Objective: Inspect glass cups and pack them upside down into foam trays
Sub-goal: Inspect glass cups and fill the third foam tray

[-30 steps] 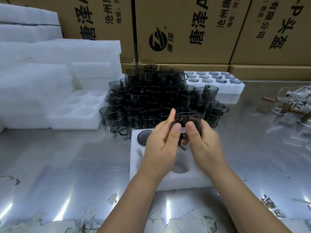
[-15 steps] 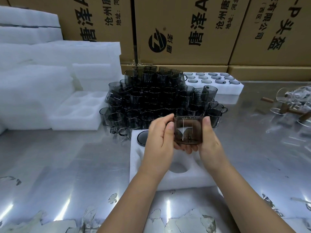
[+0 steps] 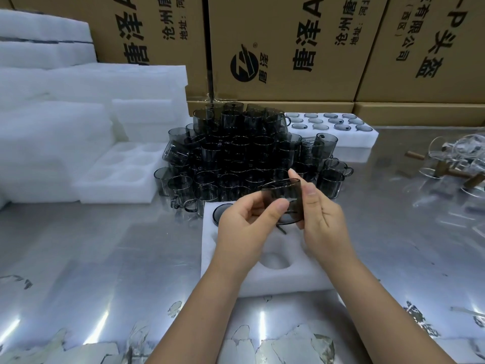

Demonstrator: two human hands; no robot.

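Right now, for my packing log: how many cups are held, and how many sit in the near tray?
held cup: 1
seated cup showing in the near tray: 1
Total: 2. The left hand and right hand hide part of that tray.

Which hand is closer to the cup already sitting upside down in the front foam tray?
Left. The left hand is just right of the upside-down cup; the right hand is farther right, beyond the held cup both grip.
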